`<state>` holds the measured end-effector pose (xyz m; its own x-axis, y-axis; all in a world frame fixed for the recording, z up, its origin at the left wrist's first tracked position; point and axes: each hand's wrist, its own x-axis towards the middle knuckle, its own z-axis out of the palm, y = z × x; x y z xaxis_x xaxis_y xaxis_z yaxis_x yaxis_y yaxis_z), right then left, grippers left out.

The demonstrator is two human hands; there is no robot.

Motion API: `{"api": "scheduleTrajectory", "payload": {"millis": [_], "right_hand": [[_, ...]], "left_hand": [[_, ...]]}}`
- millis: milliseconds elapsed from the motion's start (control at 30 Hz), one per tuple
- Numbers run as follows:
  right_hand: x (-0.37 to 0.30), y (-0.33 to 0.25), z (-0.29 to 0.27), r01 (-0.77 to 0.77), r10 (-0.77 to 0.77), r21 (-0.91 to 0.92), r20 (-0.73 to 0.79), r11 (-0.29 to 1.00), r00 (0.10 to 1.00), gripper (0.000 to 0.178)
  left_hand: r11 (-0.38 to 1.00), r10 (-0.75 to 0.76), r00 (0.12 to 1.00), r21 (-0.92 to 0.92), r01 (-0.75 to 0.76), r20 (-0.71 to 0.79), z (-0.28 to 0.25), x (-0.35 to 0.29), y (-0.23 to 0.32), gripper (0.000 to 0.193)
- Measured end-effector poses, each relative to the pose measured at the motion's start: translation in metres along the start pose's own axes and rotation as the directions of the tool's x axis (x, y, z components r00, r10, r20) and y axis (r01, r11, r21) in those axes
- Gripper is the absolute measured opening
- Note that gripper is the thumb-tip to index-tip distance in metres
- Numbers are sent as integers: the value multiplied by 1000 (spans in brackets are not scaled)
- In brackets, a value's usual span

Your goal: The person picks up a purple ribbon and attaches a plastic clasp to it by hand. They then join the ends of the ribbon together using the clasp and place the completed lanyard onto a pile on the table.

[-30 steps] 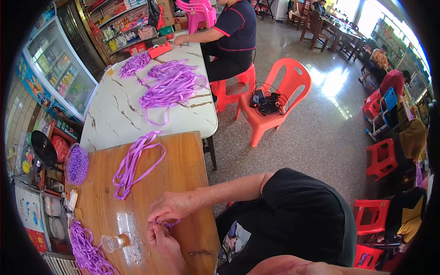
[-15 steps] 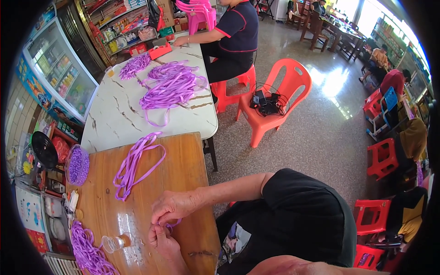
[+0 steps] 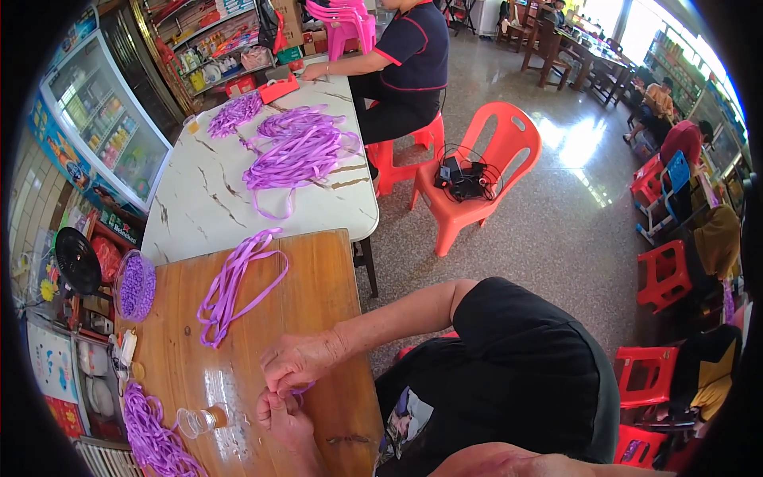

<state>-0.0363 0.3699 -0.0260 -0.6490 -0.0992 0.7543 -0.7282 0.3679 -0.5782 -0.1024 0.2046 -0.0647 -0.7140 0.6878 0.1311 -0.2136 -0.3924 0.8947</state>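
Observation:
Above the wooden table [image 3: 318, 294], close to its right edge, my two hands meet fingertip to fingertip. My right hand [image 3: 300, 362] is closed in a pinch, coming in from the black-sleeved arm. Just below it my left hand [image 3: 282, 420] is closed too, thumb raised against the fingers. A bit of purple ribbon strap [image 3: 302, 388] shows beside the fingers; most of it is hidden by the hands. Farther up the table lies a loose looped bunch of purple straps [image 3: 237, 286]. Another heap of purple straps [image 3: 155, 433] lies along the left edge.
A clear cup [image 3: 199, 421] lies near my left hand. A clear tub of small purple pieces [image 3: 135, 288] stands by the table's left edge. On the adjoining white table [image 3: 187, 215] are more purple straps [image 3: 298, 151]; a person [image 3: 409, 56] sits beside it. A red chair [image 3: 469, 207] holds black cables.
My right hand has shifted and turned slightly at the fingertips, and a little less strap shows beside it. Both hands stay pinched together in the same place.

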Motion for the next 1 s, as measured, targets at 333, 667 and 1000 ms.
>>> {"api": "scheduleTrajectory", "payload": {"millis": [333,667,1000], "right_hand": [[-1,-1,-1,-143,143,3,0,990,990,10],[12,5,4,-169,169,-34,5,985,986,11],[57,-10,20,86,-81,78,-65,993,995,7]], "left_hand": [[996,-65,998,70,63,22,-2,7,5,18],[999,9,995,48,-4,-102,-9,8,4,22],[929,236,938,342,-142,-254,-2,-5,64,22]]}}
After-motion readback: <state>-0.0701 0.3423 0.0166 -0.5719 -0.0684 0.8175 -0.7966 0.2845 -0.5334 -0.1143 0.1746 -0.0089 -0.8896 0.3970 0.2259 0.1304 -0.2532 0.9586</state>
